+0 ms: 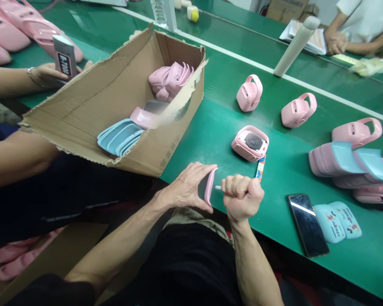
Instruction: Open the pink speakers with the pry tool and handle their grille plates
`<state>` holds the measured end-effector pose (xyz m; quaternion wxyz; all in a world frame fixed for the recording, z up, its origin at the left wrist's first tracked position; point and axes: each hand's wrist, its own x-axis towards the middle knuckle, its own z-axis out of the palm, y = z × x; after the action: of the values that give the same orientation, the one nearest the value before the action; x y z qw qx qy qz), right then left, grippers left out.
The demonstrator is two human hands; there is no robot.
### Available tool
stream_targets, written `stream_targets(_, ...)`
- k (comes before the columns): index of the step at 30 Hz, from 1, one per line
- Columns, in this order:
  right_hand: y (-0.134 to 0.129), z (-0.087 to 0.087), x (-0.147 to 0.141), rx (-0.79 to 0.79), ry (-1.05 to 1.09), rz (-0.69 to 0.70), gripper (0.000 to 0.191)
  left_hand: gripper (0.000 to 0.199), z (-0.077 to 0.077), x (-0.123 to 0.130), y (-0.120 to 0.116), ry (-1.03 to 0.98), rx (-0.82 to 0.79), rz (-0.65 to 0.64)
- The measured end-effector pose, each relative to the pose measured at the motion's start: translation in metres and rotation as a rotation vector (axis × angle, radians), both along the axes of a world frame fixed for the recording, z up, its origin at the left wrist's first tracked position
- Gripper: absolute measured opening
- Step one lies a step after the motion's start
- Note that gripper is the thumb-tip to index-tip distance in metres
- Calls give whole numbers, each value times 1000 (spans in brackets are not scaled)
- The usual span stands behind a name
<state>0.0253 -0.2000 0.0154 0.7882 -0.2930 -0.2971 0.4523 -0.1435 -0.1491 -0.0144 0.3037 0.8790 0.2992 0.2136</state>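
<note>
Left hand (187,187): fingers and thumb grasp a glossy curved pink plastic shell (211,185), held edge-on over the green workbench (210,127). Right hand (242,196): fingers clenched round a white-tipped stick (217,187), tip just beside the shell; steady holding needed. Beyond: pink speaker (250,143), driver exposed; cardboard box (115,93) of pink shells (170,80) and blue shells (119,137)

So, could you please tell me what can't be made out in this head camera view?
The right hand: its fingers hide all but a white tip of what it grips.
The pink piece in the left hand: turned edge-on, its outer face is out of view.
The cardboard box: its near wall hides the lower contents.
The pale bundle: blurred.
The pink casings: cut off by the left edge.
</note>
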Motion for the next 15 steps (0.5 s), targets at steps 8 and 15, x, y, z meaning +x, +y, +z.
stream_targets(8, 14, -2, -4, 3, -37, -56, 58, 130, -1, 1, -1, -36, 34, -26)
stream_targets(15, 16, -4, -3, -3, -96, -85, 57, 128, -2, 1, -2, 0, 48, -36)
